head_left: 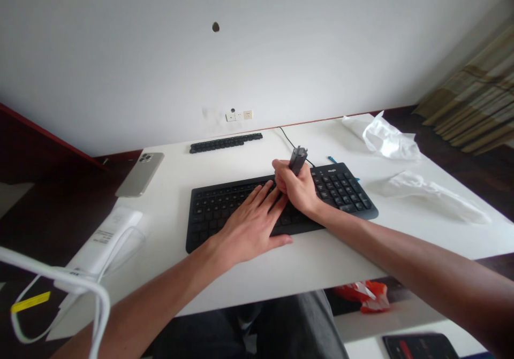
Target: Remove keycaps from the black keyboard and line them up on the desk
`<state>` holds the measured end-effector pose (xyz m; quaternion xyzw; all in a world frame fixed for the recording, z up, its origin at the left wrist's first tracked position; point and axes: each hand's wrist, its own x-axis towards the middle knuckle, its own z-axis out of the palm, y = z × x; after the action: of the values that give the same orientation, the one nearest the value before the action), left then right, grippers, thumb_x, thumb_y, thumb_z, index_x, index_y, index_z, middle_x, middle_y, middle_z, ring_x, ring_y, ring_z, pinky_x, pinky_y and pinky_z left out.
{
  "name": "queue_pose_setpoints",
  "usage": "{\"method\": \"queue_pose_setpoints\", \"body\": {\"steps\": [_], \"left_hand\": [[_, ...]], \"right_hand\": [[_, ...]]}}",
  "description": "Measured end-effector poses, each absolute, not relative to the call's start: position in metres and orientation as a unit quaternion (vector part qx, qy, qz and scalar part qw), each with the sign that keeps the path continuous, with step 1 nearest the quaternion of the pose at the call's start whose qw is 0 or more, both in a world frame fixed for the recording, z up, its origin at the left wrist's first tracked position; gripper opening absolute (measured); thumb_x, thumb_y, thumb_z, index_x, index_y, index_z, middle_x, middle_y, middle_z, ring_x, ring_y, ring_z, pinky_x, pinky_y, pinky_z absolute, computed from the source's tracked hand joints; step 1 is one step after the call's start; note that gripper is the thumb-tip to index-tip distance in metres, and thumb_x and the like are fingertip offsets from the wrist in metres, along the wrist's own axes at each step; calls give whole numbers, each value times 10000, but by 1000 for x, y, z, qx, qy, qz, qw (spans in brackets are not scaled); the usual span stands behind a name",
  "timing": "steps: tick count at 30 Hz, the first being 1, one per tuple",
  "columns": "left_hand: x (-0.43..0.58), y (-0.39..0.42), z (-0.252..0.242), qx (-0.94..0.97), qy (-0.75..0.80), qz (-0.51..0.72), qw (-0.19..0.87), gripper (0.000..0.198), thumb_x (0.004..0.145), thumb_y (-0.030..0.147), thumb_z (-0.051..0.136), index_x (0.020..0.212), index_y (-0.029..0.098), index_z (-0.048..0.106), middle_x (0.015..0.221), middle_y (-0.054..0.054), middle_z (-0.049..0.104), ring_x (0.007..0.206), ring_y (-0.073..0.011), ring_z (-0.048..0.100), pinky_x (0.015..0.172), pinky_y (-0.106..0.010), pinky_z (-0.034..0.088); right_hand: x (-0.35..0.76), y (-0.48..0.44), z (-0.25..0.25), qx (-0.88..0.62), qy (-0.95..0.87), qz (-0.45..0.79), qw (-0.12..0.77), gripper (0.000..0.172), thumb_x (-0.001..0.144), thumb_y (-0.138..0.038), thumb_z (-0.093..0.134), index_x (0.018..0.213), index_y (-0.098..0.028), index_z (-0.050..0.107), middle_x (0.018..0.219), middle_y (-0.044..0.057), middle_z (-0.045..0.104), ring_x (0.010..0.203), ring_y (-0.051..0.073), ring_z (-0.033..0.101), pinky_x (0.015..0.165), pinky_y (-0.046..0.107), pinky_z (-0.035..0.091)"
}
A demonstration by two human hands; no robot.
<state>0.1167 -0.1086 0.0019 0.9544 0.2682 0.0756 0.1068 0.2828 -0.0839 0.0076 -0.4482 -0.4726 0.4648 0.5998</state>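
Observation:
A black keyboard (341,185) lies on the white table in front of me. My left hand (252,222) rests flat across its middle, palm down and fingers spread, steadying nothing else I can see. Closed in a fist over the right-centre keys, my right hand (297,188) grips a dark grey handheld tool (297,159). The tool's notched upper end sticks out above the fist; its lower end is hidden by my hands. Fingertips of the left hand reach up to the right fist.
Rows of black keycaps (225,143) lie near the wall. A phone (140,174) and a white power strip (104,241) are at the left, by a white cable (52,273). Crumpled white plastic (389,139) sits at the right. Below are a red wrapper (365,295) and another phone (420,345).

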Motion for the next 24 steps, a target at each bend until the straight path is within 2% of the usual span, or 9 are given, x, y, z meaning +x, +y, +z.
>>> {"method": "queue_pose_setpoints", "body": {"steps": [6, 12, 18, 24], "left_hand": [[116, -110, 1, 955, 273, 65, 95, 912, 959, 669, 601, 1646, 157, 292, 1711, -197, 328, 1625, -353, 225, 1322, -528, 208], [116, -111, 2, 955, 276, 60, 88, 852, 962, 664, 600, 1595, 137, 384, 1692, -210, 361, 1623, -369, 223, 1319, -538, 219], [116, -113, -2, 959, 268, 62, 73, 822, 992, 680, 532, 1569, 109, 404, 1688, -226, 360, 1627, -348, 218, 1330, -519, 186], [117, -112, -5, 961, 265, 60, 54, 888, 1005, 701, 474, 1622, 77, 336, 1712, -206, 319, 1627, -369, 202, 1335, -505, 155]], "right_hand": [[289, -74, 12, -422, -412, 570, 572, 552, 871, -479, 729, 594, -243, 313, 510, -87, 247, 452, 63, 161, 401, 255, 134], [290, -79, 15, -444, -531, 528, 493, 513, 922, -428, 663, 581, -232, 335, 521, -61, 287, 472, 78, 251, 433, 269, 190], [281, -90, 11, -482, -504, 431, 573, 465, 937, -369, 622, 578, -219, 366, 534, -43, 344, 494, 87, 291, 450, 273, 243], [280, -83, 8, -437, -394, 514, 624, 487, 874, -369, 686, 573, -238, 327, 487, -75, 283, 430, 64, 207, 391, 254, 169]]}}
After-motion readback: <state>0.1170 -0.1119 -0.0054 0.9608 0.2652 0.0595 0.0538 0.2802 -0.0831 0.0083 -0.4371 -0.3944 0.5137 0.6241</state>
